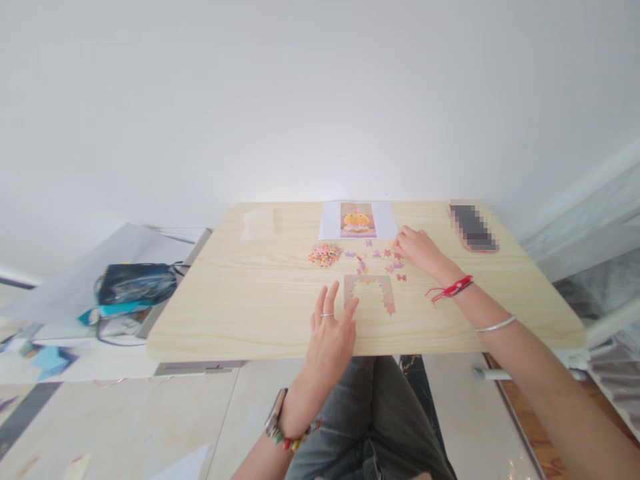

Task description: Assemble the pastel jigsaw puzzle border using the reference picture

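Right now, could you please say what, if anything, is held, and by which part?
The left hand grips nothing; whether the right hand pinches a jigsaw piece is unclear.

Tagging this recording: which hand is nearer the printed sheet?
Right. The right hand is beside the near right corner of the printed sheet; the left hand is farther, at the puzzle border.

Head camera: above the lap (345, 420), facing forward and down.
Table (225, 300): near, all four corners in frame.
Wall (320, 100): behind the table, filling the upper frame.
Left hand (331, 337), right hand (421, 252): close, below the viewpoint.
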Available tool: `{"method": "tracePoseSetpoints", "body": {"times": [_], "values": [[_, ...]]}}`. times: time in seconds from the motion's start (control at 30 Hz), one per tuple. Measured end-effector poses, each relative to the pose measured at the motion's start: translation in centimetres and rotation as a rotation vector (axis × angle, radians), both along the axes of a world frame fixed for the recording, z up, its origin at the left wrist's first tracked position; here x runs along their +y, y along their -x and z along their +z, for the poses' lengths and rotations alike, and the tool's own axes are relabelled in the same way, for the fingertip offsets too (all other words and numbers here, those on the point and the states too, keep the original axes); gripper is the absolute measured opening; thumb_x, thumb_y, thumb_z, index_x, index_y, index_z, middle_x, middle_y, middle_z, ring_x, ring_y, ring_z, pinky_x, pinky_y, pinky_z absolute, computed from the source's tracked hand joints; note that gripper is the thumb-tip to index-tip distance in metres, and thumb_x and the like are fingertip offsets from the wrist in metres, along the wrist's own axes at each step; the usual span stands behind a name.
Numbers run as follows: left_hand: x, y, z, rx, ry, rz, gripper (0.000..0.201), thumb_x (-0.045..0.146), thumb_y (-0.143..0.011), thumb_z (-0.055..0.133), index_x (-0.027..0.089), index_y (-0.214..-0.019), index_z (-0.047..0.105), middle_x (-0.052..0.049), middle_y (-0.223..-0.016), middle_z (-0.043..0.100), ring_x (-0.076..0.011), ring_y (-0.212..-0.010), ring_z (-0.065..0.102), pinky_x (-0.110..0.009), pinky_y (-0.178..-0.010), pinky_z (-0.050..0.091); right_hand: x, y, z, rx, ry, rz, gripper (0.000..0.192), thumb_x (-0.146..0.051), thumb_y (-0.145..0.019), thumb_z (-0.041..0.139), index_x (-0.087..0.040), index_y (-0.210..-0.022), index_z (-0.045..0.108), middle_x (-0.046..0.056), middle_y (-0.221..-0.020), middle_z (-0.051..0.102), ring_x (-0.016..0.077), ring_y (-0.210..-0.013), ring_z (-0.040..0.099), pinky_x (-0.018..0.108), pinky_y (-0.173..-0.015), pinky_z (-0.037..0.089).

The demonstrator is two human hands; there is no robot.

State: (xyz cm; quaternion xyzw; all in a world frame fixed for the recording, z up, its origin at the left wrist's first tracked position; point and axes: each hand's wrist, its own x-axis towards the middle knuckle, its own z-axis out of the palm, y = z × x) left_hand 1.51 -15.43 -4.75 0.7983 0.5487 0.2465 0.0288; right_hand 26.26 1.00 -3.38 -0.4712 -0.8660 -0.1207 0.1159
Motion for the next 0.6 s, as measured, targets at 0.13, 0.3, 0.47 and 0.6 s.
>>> {"method": "tracePoseSetpoints", "body": {"times": [0.13, 0.3, 0.47, 0.6], "values": [[-0.3, -0.6, 0.2, -0.006, -0.003, -0.029, 0.040, 0.005, -0.080, 0.044, 0.021, -0.117, 0.049, -0.015, -0.141, 0.025, -0.0347, -0.132, 0.020, -0.054, -0.091, 0.041, -4.1, 1.0, 1.5, 0.038, -0.006, 0.072, 0.019, -0.022, -0.089, 0.043, -0.014, -0.081, 0.059, 0.009, -0.085, 0.058, 0.0193, -0.075, 0.054, 0.032, -0.063, 0.039], [-1.0, -1.5, 0.1, 0.009, 0.029, -0.107, 0.039, 0.005, -0.080, 0.044, 0.021, -0.115, 0.050, -0.016, -0.141, 0.024, -0.0356, -0.133, 0.019, -0.054, -0.090, 0.043, -11.4, 2.8, 1.3, 0.017, 0.022, 0.227, 0.021, -0.020, -0.092, 0.039, -0.016, -0.083, 0.058, 0.007, -0.086, 0.060, 0.0181, -0.088, 0.053, 0.032, -0.072, 0.037], [-1.7, -2.4, -0.3, 0.013, 0.039, -0.152, 0.041, 0.002, -0.079, 0.044, 0.021, -0.114, 0.052, -0.016, -0.141, 0.022, -0.0355, -0.133, 0.017, -0.054, -0.090, 0.043, -14.7, 3.5, 0.0, -0.023, 0.029, 0.159, 0.022, -0.016, -0.093, 0.037, -0.016, -0.085, 0.058, 0.005, -0.082, 0.060, 0.0169, -0.081, 0.053, 0.033, -0.068, 0.034], [-1.8, -2.7, -0.4, 0.037, 0.032, -0.145, 0.045, 0.003, -0.080, 0.043, 0.023, -0.119, 0.049, -0.017, -0.141, 0.023, -0.0362, -0.133, 0.019, -0.053, -0.087, 0.045, -15.0, 3.8, -0.4, 0.000, 0.026, 0.124, 0.018, -0.015, -0.092, 0.040, -0.016, -0.088, 0.057, 0.005, -0.082, 0.059, 0.0167, -0.079, 0.052, 0.033, -0.068, 0.034]]}}
